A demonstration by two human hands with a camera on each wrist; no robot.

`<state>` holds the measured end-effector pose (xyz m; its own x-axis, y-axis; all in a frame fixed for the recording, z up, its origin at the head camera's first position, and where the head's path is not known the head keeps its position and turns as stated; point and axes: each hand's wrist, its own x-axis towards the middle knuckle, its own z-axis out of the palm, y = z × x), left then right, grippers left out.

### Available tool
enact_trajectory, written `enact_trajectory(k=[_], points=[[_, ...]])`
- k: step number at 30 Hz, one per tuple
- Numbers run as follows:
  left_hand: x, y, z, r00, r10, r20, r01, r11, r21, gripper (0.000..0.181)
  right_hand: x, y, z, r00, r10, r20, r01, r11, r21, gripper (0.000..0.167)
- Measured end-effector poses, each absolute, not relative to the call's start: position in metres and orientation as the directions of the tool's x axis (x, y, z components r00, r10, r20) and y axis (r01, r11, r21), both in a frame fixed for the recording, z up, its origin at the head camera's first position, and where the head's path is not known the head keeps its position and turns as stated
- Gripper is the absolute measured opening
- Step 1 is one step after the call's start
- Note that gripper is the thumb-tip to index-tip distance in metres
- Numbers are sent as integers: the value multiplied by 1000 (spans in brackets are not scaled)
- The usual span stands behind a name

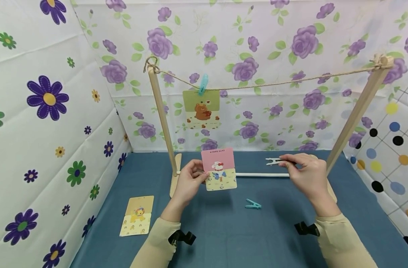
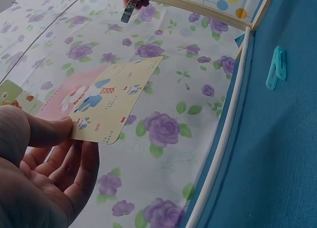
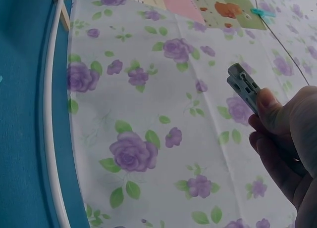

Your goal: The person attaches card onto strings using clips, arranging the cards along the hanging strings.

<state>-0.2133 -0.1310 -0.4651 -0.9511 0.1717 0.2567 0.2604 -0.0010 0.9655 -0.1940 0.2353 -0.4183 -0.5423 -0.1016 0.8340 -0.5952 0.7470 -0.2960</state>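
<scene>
My left hand (image 1: 189,181) pinches the left edge of a pink and yellow card (image 1: 219,169) between thumb and fingers, the card held up above the cloth. In the left wrist view the thumb lies over the corner of the card (image 2: 106,102). My right hand (image 1: 308,178) pinches a grey-white clothespin (image 1: 273,161), its tip pointing left. In the right wrist view the clothespin (image 3: 243,87) sticks out past the thumb. A green and yellow bear card (image 1: 201,116) hangs from the string (image 1: 274,84) under a light blue clothespin (image 1: 203,85).
A teal clothespin (image 1: 253,204) lies on the blue cloth (image 1: 220,238). An orange and yellow card (image 1: 137,216) lies at the left. Wooden posts, left (image 1: 163,119) and right (image 1: 357,111), hold the string, with a white rod (image 1: 261,175) low between them.
</scene>
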Motion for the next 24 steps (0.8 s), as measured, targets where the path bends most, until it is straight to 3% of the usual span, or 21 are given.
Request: enact_trajectory(k=[24], points=[[-219,-111,-443,-938,185,292,309,73,948,19,-199,243,-383,-547,-189,815,-627,738,-250,24]])
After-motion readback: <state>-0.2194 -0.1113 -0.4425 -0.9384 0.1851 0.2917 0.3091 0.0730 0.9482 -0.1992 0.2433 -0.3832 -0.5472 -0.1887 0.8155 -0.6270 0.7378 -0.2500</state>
